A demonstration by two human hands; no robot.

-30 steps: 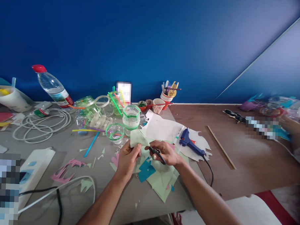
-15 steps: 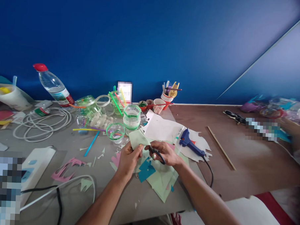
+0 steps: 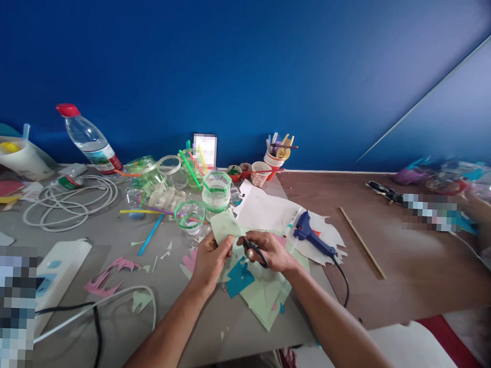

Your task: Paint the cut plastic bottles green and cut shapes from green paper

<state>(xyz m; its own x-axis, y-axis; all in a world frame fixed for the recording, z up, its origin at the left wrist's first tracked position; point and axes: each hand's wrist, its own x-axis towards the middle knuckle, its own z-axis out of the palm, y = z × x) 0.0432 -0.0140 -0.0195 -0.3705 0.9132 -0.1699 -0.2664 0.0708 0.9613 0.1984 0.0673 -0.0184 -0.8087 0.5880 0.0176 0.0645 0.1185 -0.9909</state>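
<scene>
A piece of pale green paper (image 3: 224, 225) is pinched in my left hand (image 3: 210, 258), its thumb on top near the lower edge. My right hand (image 3: 269, 252) is closed on dark-handled scissors (image 3: 259, 254), whose blades point left at the paper's right edge. Under my hands lie larger pale green sheets (image 3: 266, 309) and a blue paper scrap (image 3: 240, 280). Just beyond the paper stand a clear cup with a green rim (image 3: 189, 217) and a green-banded clear container (image 3: 216, 192).
A blue glue gun (image 3: 313, 237) rests on white paper, its cord running toward the front edge. A wooden stick (image 3: 363, 242) lies farther right. Coiled cable (image 3: 69, 203), a tilted bottle (image 3: 90, 139) and a power strip (image 3: 64, 274) are left. Another person's hand is far right.
The scissors and the fingers of my right hand have shifted very slightly left. The paper in my left hand has barely moved.
</scene>
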